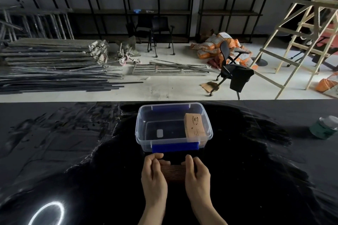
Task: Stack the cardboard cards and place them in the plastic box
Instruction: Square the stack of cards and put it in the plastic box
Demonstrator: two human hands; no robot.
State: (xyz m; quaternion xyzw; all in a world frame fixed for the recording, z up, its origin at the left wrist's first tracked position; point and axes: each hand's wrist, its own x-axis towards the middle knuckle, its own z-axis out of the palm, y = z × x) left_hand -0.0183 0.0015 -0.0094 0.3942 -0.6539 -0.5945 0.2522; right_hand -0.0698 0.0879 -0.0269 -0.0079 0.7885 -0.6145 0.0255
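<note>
We see a clear plastic box [173, 127] with blue latches near the far edge of the black table [64, 151]. A bundle of printed cardboard cards [194, 127] leans against its right wall; a small white label lies on its floor. Just in front, the left hand [153, 175] and right hand [197, 175] press a card stack [173, 172] between curled fingers. A green jar [323, 127] stands at the right edge.

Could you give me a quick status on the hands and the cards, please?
Left hand and right hand squeezing card stack between them on table. One stack already in box. Path to box clear.
</note>
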